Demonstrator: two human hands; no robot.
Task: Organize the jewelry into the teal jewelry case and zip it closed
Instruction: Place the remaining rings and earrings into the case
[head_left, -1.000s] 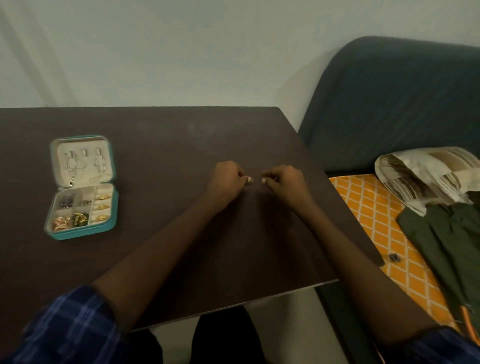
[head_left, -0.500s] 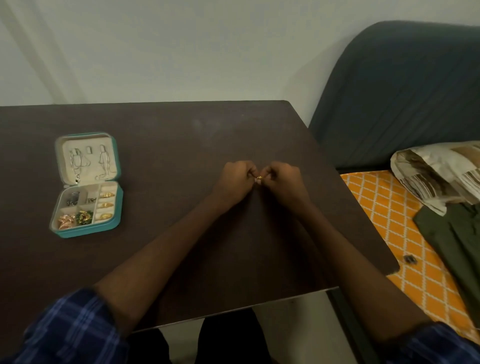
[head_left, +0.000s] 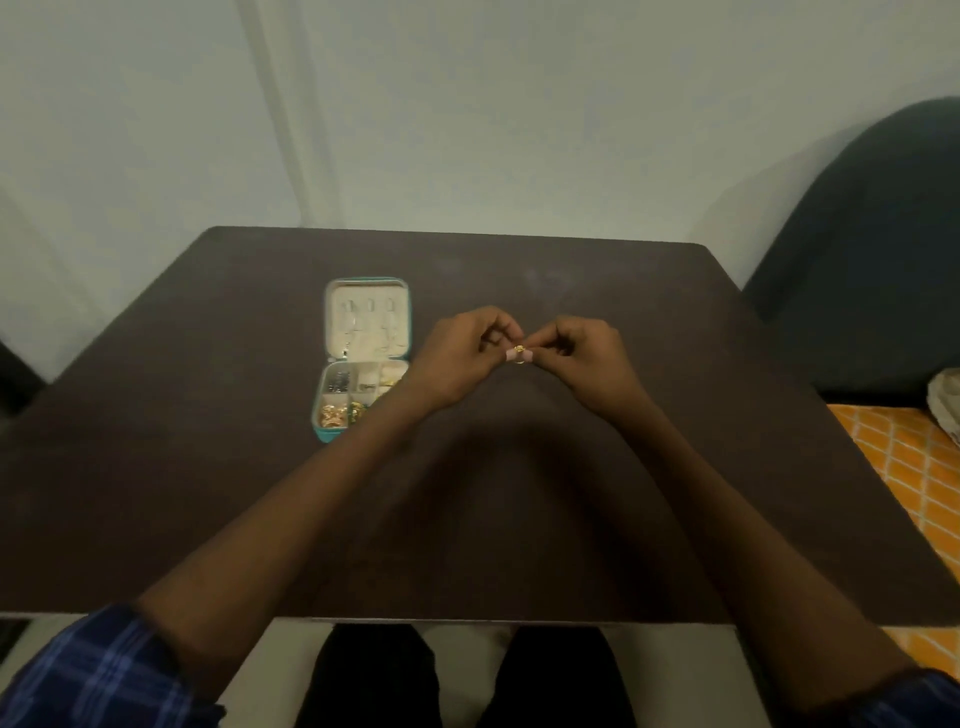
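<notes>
The teal jewelry case lies open on the dark table, its cream lid flat at the back with thin chains hung inside. Its front tray holds several small gold and dark pieces in compartments; my left forearm covers the tray's right part. Just right of the case, my left hand and my right hand meet above the table. Between their fingertips they pinch a small gold ring.
The dark brown table reaches from the wall to my lap. A dark blue seat back stands at the right, with an orange patterned cover beside the table's right edge.
My view has swung to the left, so the case now appears near the middle, close to my left hand. Both hands have lifted slightly with the gold ring pinched between them.
</notes>
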